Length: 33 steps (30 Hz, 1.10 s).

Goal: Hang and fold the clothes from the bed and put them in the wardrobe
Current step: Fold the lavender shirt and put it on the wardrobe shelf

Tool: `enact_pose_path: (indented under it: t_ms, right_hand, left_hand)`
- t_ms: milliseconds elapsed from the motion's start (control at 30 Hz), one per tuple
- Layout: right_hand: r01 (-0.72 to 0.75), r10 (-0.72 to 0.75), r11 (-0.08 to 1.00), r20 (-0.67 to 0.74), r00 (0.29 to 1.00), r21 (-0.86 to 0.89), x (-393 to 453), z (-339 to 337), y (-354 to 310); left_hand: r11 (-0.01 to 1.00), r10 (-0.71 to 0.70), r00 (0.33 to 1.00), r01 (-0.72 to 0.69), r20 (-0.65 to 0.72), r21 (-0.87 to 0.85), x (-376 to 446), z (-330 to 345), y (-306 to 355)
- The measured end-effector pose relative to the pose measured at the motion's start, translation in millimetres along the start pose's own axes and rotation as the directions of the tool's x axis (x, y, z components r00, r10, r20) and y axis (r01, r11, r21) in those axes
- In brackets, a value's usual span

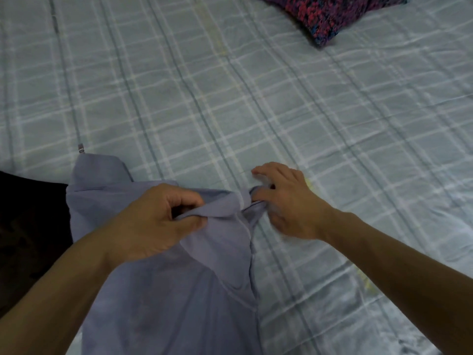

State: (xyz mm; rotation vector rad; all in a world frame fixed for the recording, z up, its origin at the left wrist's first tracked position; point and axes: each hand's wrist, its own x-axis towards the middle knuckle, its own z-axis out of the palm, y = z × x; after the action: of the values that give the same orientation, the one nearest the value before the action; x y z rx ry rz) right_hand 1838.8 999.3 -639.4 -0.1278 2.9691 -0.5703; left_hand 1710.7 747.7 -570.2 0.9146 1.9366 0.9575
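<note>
Head view, down over a bed spread with a pale green checked sheet: lilac shirt spread across the near left part of the bed, trailing toward the near edge and out of frame. Left hand clenched on a fold of the shirt's upper edge, thumb pressed over gathered cloth, lifting it slightly clear of the layers beneath. Right hand just beside it at the shirt's right border, thumb and lower fingers hooked into a bunched bit of fabric, index finger stretched loose over the sheet; exact pinch blurred, so grip only partly readable. Both hands close together on the same stretch of cloth, probably to pull it taut and square an edge, or to find the collar or shoulder before folding or hanging; which of the two cannot be told. Small tab poking up at the shirt's far left tip, lettering too small to read. Dark garment lying at the left edge of the bed, touching or tucked under the shirt. Red and purple knit well apart, near the far right corner, untouched. No hanger and no wardrobe in sight. Judged from the layout: early in the job, one shirt in hand, at least two pieces waiting.
</note>
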Motion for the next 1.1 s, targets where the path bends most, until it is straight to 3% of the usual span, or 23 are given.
enact_pose_path:
  t_ms: [67,167,267,567,867,1100]
  right_hand:
    - [0.070,-0.069,0.997,0.059,0.996,-0.026,-3.5,0.2,-10.9]
    - [0.123,-0.126,0.988,0.034,0.991,0.091,-0.8,7.3,-23.5]
    - [0.078,-0.078,0.983,-0.006,0.997,0.168,2.9,15.1,-25.5]
    - [0.022,-0.017,0.955,-0.021,1.000,0.294,-25.7,7.0,-6.4]
    - [-0.052,0.082,0.977,-0.141,0.987,0.204,-51.0,12.4,-6.7]
    - [0.118,-0.125,0.986,0.052,0.991,0.119,-43.7,20.5,-37.8]
  left_hand:
    - [0.999,0.014,1.000,-0.014,-0.028,-0.031,-1.9,-2.5,-2.0]
    - [0.997,0.031,0.997,-0.035,-0.068,-0.064,-3.6,-5.5,-3.8]
    - [0.991,0.054,0.996,-0.061,-0.068,-0.119,-4.5,-3.1,-0.5]
    - [0.906,-0.056,0.998,0.044,-0.015,-0.422,-0.6,-3.7,18.1]
    - [0.865,-0.074,0.987,0.136,0.146,-0.483,0.7,8.7,30.3]
    - [0.861,-0.072,0.988,0.129,0.134,-0.493,-2.4,8.3,34.9]
